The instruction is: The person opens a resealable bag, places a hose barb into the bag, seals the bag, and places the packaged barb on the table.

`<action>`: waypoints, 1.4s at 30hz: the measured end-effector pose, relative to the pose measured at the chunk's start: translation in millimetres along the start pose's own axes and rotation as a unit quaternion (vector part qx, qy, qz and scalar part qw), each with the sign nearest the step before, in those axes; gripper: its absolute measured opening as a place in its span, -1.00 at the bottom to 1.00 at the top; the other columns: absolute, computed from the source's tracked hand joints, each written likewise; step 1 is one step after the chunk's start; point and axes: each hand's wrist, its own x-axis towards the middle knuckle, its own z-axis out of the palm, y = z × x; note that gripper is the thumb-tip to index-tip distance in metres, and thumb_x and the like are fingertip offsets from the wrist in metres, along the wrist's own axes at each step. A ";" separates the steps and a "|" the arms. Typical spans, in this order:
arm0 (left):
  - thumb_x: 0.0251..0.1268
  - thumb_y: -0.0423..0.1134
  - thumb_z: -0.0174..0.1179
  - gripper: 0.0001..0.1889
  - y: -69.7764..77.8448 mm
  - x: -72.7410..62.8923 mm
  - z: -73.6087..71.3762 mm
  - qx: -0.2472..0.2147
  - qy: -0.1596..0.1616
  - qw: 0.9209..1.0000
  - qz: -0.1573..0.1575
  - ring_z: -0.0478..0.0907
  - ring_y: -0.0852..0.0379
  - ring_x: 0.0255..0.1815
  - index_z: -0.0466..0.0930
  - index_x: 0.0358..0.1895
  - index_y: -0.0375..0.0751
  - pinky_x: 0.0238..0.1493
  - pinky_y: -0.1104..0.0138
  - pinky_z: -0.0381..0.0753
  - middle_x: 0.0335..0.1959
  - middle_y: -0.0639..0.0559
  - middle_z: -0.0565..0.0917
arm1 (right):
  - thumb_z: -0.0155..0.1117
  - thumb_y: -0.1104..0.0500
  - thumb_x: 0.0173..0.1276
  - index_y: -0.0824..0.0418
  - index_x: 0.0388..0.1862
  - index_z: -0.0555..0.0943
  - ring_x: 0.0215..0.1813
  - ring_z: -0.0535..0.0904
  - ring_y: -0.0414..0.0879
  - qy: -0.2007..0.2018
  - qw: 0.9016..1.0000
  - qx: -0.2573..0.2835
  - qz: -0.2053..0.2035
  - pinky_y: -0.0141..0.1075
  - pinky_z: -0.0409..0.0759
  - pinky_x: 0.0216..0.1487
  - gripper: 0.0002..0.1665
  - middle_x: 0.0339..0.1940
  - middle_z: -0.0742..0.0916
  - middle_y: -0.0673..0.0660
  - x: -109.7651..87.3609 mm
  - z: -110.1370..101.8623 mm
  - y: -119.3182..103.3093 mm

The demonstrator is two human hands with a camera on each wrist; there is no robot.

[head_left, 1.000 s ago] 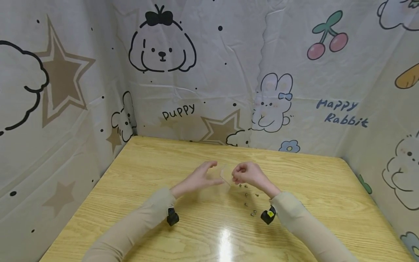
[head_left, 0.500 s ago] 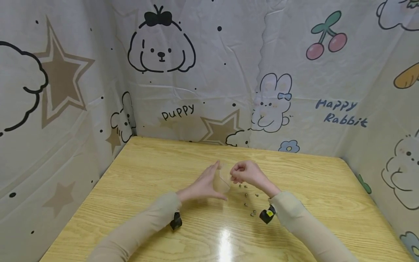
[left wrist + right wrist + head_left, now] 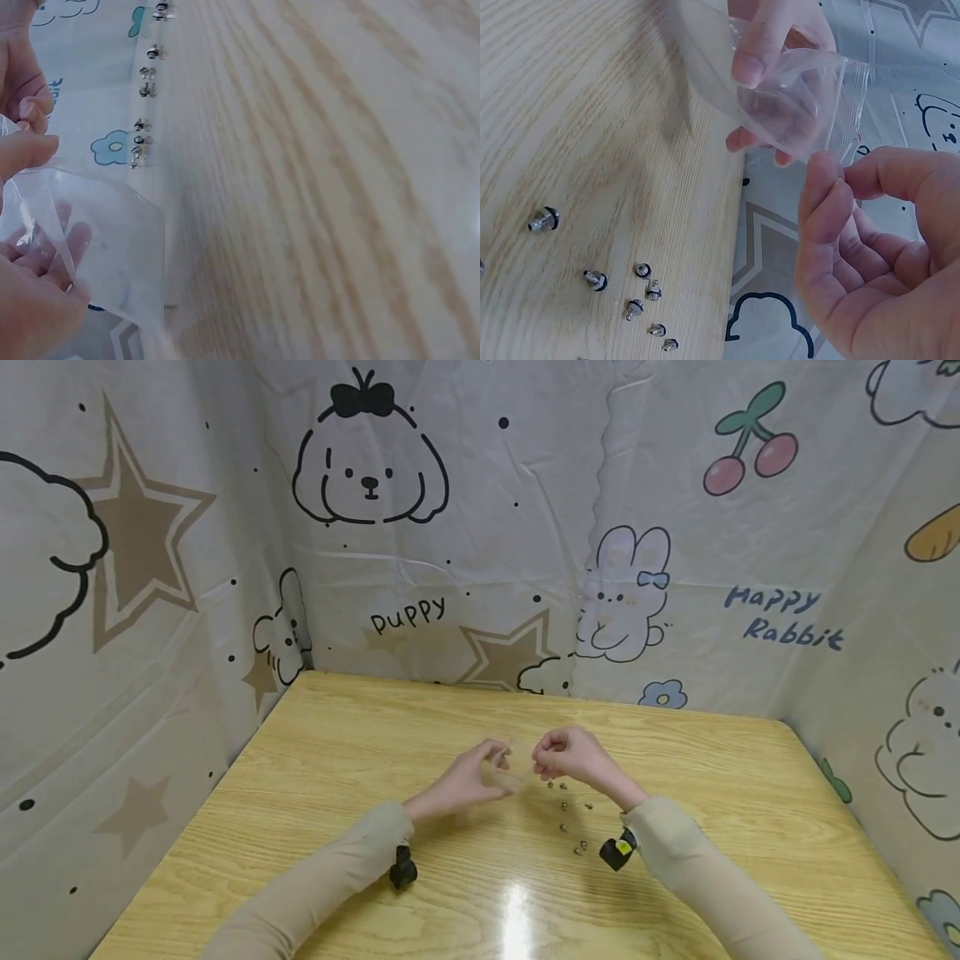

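Note:
A clear zip-lock plastic bag (image 3: 821,112) is held up between the two hands, above the table. My right hand (image 3: 573,756) pinches its zip edge between thumb and index finger, the other fingers curled in. My left hand (image 3: 461,781) holds the bag from the other side. In the right wrist view the left thumb (image 3: 751,64) lies across the front of the bag, with fingers behind it. The left wrist view shows fingers through the clear plastic. Several small metal fittings with black rings (image 3: 544,219) lie on the table below and near my right hand.
The light wood-grain table (image 3: 337,735) stretches around the hands. Printed cloth hangings (image 3: 480,527) rise along its back and both sides. A black camera (image 3: 402,868) is strapped to the left wrist and another black camera (image 3: 617,852) to the right wrist.
My left hand first spreads its fingers wide beside and over the bag, then draws thumb and fingers closer together on it. The right hand keeps nearly the same place; the fittings stay put.

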 end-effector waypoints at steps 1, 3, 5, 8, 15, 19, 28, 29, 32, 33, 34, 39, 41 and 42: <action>0.13 -0.27 0.42 -0.35 0.3 -0.2 -0.8 -0.006 0.002 1.000 0.000 0.54 -0.02 0.14 0.38 0.29 -0.27 0.28 0.03 0.53 0.01 -0.09 0.63 | 0.21 0.22 0.43 0.47 -0.11 0.63 -0.34 0.73 -0.16 -0.001 1.000 0.000 0.001 -0.09 0.76 -0.07 -0.72 -0.31 0.78 0.23 -0.1 -0.3 0.0; 0.12 -0.28 0.43 -0.34 1.0 -0.6 -2.2 -0.017 0.002 1.000 -0.004 0.52 -0.02 0.15 0.38 0.31 -0.26 0.32 -0.01 0.48 -0.02 -0.06 0.64 | 0.21 0.22 0.43 0.49 -0.10 0.62 -0.33 0.74 -0.16 -0.003 1.000 0.001 -0.001 -0.10 0.76 -0.07 -0.71 -0.31 0.78 0.24 -0.1 -1.0 0.3; 0.09 -0.27 0.46 -0.26 1.3 -1.3 -3.0 -0.026 -0.004 1.000 -0.010 0.50 0.00 0.15 0.34 0.36 -0.26 0.35 -0.03 0.44 -0.02 -0.04 0.62 | 0.21 0.22 0.43 0.49 -0.11 0.62 -0.33 0.74 -0.16 -0.004 1.000 0.002 -0.003 -0.09 0.76 -0.07 -0.71 -0.32 0.79 0.24 0.2 -1.4 0.8; 0.03 -0.23 0.51 -0.14 1.4 -2.6 -2.9 -0.022 -0.016 1.000 -0.014 0.48 0.04 0.12 0.26 0.42 -0.27 0.35 -0.03 0.42 -0.01 -0.04 0.59 | 0.20 0.22 0.43 0.49 -0.12 0.63 -0.33 0.74 -0.15 -0.007 1.000 -0.001 -0.007 -0.09 0.76 -0.07 -0.71 -0.33 0.79 0.23 1.0 -1.6 1.6; 0.07 -0.32 0.46 -0.40 1.0 -4.4 -2.4 -0.032 -0.026 0.999 -0.019 0.48 -0.10 0.26 0.41 0.19 -0.24 0.39 -0.06 0.40 0.13 -0.16 0.60 | 0.19 0.22 0.43 0.50 -0.11 0.63 -0.34 0.74 -0.15 -0.012 1.000 -0.005 -0.008 -0.06 0.76 -0.06 -0.70 -0.35 0.79 0.21 0.4 -1.9 1.0; 0.08 -0.35 0.44 -0.55 -0.6 -4.4 -3.3 -0.054 -0.017 0.998 -0.022 0.47 -0.15 0.35 0.51 0.06 -0.20 0.43 -0.08 0.38 0.15 -0.13 0.64 | 0.20 0.22 0.42 0.47 -0.14 0.64 -0.34 0.74 -0.15 -0.009 1.000 -0.008 -0.005 -0.05 0.75 -0.04 -0.73 -0.36 0.78 0.19 -0.9 -2.3 -1.0; 0.12 -0.37 0.41 -0.59 -2.5 -3.3 -4.3 -0.087 -0.010 0.996 -0.019 0.50 -0.16 0.32 0.54 0.05 -0.25 0.45 -0.06 0.37 0.13 -0.16 0.66 | 0.22 0.13 0.44 0.35 -0.16 0.65 -0.31 0.74 -0.06 -0.010 0.998 -0.042 -0.045 -0.12 0.76 -0.12 -0.73 -0.33 0.79 0.23 -5.6 -9.2 -5.3; 0.12 -0.37 0.41 -0.59 -3.2 -2.8 -4.1 -0.092 -0.008 0.996 -0.018 0.51 -0.16 0.31 0.53 0.05 -0.26 0.45 -0.06 0.36 0.13 -0.17 0.66 | 0.23 0.11 0.43 0.34 -0.16 0.64 -0.32 0.73 -0.09 -0.006 0.998 -0.048 -0.051 -0.14 0.75 -0.14 -0.72 -0.34 0.79 0.20 -5.7 -10.8 -5.3; 0.13 -0.36 0.41 -0.59 -5.6 -2.0 -3.4 -0.100 -0.002 0.995 -0.013 0.52 -0.17 0.29 0.53 0.05 -0.28 0.45 -0.07 0.36 0.13 -0.20 0.66 | 0.24 0.09 0.44 0.31 -0.17 0.64 -0.32 0.73 -0.11 0.008 0.997 -0.055 -0.060 -0.18 0.75 -0.16 -0.74 -0.35 0.79 0.15 -5.6 -15.7 -3.8; 0.14 -0.37 0.41 -0.59 -6.1 -1.8 -3.3 -0.105 -0.001 0.994 -0.013 0.52 -0.17 0.29 0.53 0.05 -0.29 0.45 -0.08 0.36 0.14 -0.21 0.66 | 0.24 0.09 0.44 0.29 -0.18 0.64 -0.33 0.72 -0.13 0.012 0.996 -0.057 -0.061 -0.19 0.75 -0.15 -0.75 -0.35 0.78 0.15 -5.8 -17.6 -2.7; 0.14 -0.37 0.41 -0.59 -6.5 -1.7 -3.2 -0.110 0.000 0.994 -0.013 0.52 -0.17 0.29 0.52 0.06 -0.30 0.46 -0.08 0.35 0.14 -0.22 0.66 | 0.24 0.10 0.44 0.28 -0.18 0.64 -0.32 0.72 -0.14 0.017 0.996 -0.059 -0.061 -0.22 0.75 -0.15 -0.76 -0.34 0.78 0.14 -5.8 -19.3 -0.7; 0.14 -0.39 0.40 -0.58 -7.6 -1.9 -3.1 -0.126 0.002 0.992 -0.014 0.51 -0.18 0.31 0.51 0.07 -0.33 0.49 -0.06 0.31 0.16 -0.24 0.64 | 0.23 0.12 0.44 0.29 -0.14 0.64 -0.33 0.69 -0.17 0.034 0.994 -0.079 -0.061 -0.28 0.71 -0.17 -0.77 -0.28 0.78 0.22 -6.0 -29.8 14.8; 0.14 -0.40 0.40 -0.58 -7.5 -2.5 -3.4 -0.129 0.003 0.992 -0.015 0.50 -0.18 0.32 0.51 0.08 -0.32 0.49 -0.06 0.31 0.17 -0.23 0.64 | 0.24 0.13 0.44 0.31 -0.12 0.64 -0.31 0.69 -0.09 0.040 0.994 -0.085 -0.055 -0.20 0.71 -0.15 -0.76 -0.25 0.78 0.29 -6.7 -34.6 23.2; 0.14 -0.40 0.40 -0.57 -7.6 -2.7 -3.5 -0.130 0.003 0.991 -0.017 0.50 -0.17 0.32 0.51 0.08 -0.32 0.49 -0.06 0.31 0.18 -0.23 0.64 | 0.24 0.14 0.43 0.32 -0.11 0.63 -0.29 0.70 -0.04 0.042 0.994 -0.085 -0.052 -0.16 0.71 -0.13 -0.76 -0.25 0.77 0.30 -7.1 -37.0 27.5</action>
